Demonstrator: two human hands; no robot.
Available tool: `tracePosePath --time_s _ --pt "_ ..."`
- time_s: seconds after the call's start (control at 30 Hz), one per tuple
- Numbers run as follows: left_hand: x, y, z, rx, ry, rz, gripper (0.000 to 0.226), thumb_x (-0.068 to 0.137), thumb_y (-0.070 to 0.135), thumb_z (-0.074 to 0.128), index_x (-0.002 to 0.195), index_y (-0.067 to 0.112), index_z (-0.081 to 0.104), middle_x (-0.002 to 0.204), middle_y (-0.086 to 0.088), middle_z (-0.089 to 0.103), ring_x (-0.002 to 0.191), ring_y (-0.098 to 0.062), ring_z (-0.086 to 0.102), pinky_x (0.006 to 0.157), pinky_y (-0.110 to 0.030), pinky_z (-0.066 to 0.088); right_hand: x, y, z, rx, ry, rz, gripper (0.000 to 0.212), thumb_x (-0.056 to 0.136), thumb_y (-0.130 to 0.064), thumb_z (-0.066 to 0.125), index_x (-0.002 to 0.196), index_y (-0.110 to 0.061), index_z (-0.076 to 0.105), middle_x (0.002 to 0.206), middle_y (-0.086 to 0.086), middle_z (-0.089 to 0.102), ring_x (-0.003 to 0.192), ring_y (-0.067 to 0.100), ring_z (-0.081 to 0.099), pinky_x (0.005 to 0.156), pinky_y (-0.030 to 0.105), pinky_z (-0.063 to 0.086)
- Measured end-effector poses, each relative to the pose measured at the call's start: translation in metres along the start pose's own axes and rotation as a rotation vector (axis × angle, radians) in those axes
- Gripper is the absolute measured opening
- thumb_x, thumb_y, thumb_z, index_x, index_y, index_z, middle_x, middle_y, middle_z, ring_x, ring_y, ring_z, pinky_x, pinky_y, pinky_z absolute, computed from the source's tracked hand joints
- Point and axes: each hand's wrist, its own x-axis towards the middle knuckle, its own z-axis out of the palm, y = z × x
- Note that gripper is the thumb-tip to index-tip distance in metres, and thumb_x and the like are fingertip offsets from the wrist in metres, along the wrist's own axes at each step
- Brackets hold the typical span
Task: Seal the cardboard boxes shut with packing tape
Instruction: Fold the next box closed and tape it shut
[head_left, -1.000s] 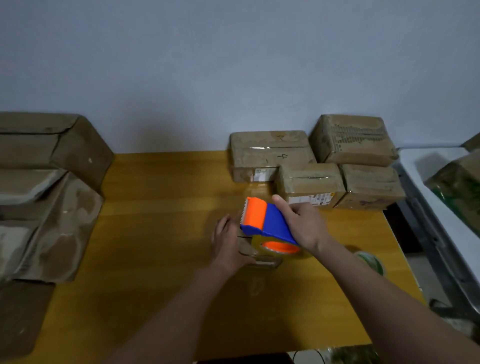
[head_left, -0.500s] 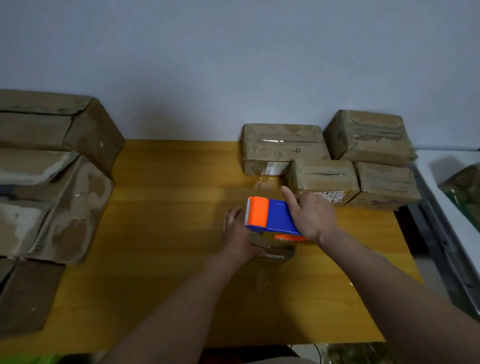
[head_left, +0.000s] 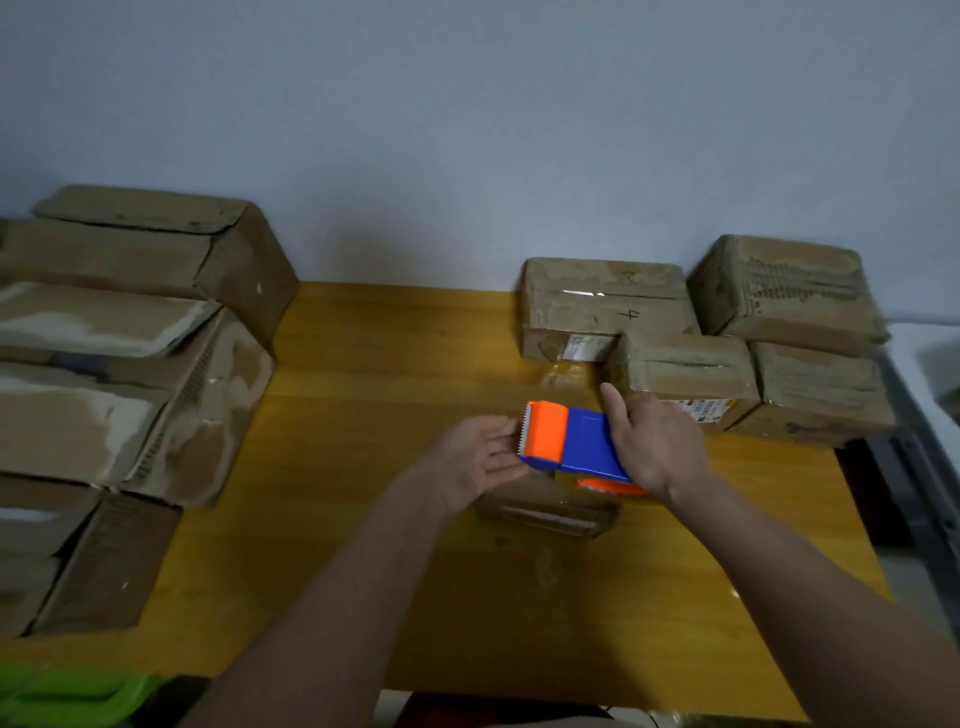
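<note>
My right hand (head_left: 647, 441) grips a blue and orange tape dispenser (head_left: 569, 441) over the middle of the yellow table (head_left: 363, 415). Its toothed orange end points left. My left hand (head_left: 475, 460) is beside that end, palm up, fingers spread, fingertips at the blade. Under both hands lies a small flat cardboard box (head_left: 545, 512), mostly hidden by them; only its near side shows. I cannot tell whether the dispenser touches the box.
Several taped cardboard boxes (head_left: 602, 306) are grouped at the table's back right. A stack of larger worn boxes (head_left: 119, 338) fills the left side. A green object (head_left: 78, 696) shows at the bottom left. A grey surface (head_left: 924, 441) adjoins the table's right edge.
My left hand has lifted off the small box and turned palm up at the dispenser's blade. The dispenser has levelled out and dropped lower over the box. The camera has tilted down.
</note>
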Motion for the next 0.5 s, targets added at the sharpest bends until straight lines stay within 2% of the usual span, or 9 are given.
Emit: tracePosePath --time_s 0.17,0.27,0.33,0.4,0.5 --pt "-0.003 -0.002 -0.004 -0.039 -0.04 -0.041 0.016 0.096 0.021 0.057 0.102 0.008 0.062 0.1 -0.012 0.069 0.096 -0.024 0.065 0.085 -0.036 0.052 -0.001 -0.003 -0.001 -0.008 -0.015 -0.003 0.059 0.096 -0.057 0.025 0.069 -0.015 0.056 0.066 0.004 0.059 0.067 0.019 0.06 0.064 0.032 0.048" --pt "-0.001 -0.002 -0.003 -0.081 -0.021 -0.092 0.017 0.092 0.02 0.063 0.102 0.007 0.062 0.095 -0.013 0.071 0.093 -0.024 0.066 0.078 -0.036 0.053 0.001 -0.003 -0.007 0.006 -0.106 -0.036 0.071 0.08 -0.075 0.028 0.075 -0.014 0.064 0.069 0.003 0.064 0.066 0.015 0.061 0.064 0.029 0.049" --pt "0.003 -0.003 -0.002 -0.087 0.005 -0.116 0.015 0.09 0.017 0.065 0.101 0.006 0.062 0.088 -0.012 0.073 0.089 -0.022 0.068 0.072 -0.034 0.054 0.004 0.0 -0.016 0.099 -0.244 -0.042 0.071 0.065 -0.081 0.037 0.076 -0.016 0.065 0.069 0.003 0.066 0.065 0.015 0.062 0.064 0.028 0.05" --pt "0.009 -0.006 -0.002 -0.064 0.071 -0.1 0.009 0.091 0.016 0.065 0.094 0.007 0.062 0.081 -0.01 0.071 0.081 -0.018 0.067 0.07 -0.031 0.054 0.005 0.003 -0.021 0.26 -0.389 -0.009 0.063 0.058 -0.076 0.053 0.073 -0.017 0.066 0.068 0.001 0.069 0.064 0.014 0.065 0.061 0.027 0.05" --pt "0.016 -0.012 -0.007 -0.052 0.182 -0.01 0.01 0.095 0.012 0.059 0.085 0.012 0.06 0.061 0.001 0.069 0.061 -0.008 0.064 0.066 -0.024 0.054 0.007 0.007 -0.016 0.364 -0.413 0.009 0.061 0.056 -0.073 0.063 0.073 -0.015 0.069 0.068 0.003 0.071 0.064 0.016 0.068 0.064 0.033 0.054"
